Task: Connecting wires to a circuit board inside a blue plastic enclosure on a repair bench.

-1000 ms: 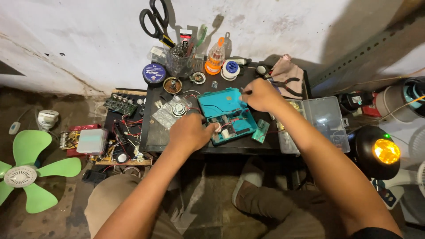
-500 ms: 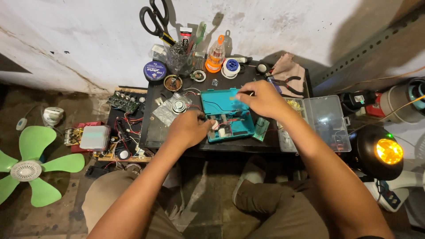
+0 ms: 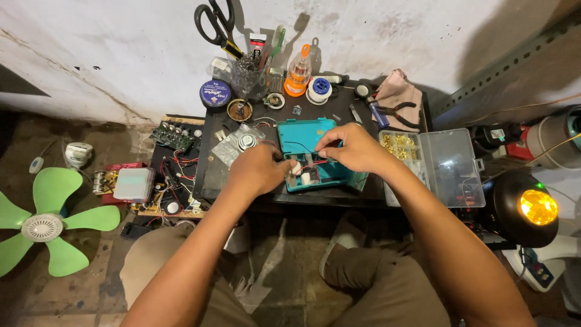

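Whitewashed wall [image 3: 387, 36] at top, stained, cracked along lower left. Slotted metal angle bar [image 3: 502, 66] runs diagonally at right. Small dark worktop [image 3: 212, 163] set against wall. Bare concrete floor [image 3: 91, 290] below, dusty and patchy. Green fan blade [image 3: 45, 224] lies on floor at left. Black lamp [image 3: 529, 209] glows amber at right; light dim elsewhere.
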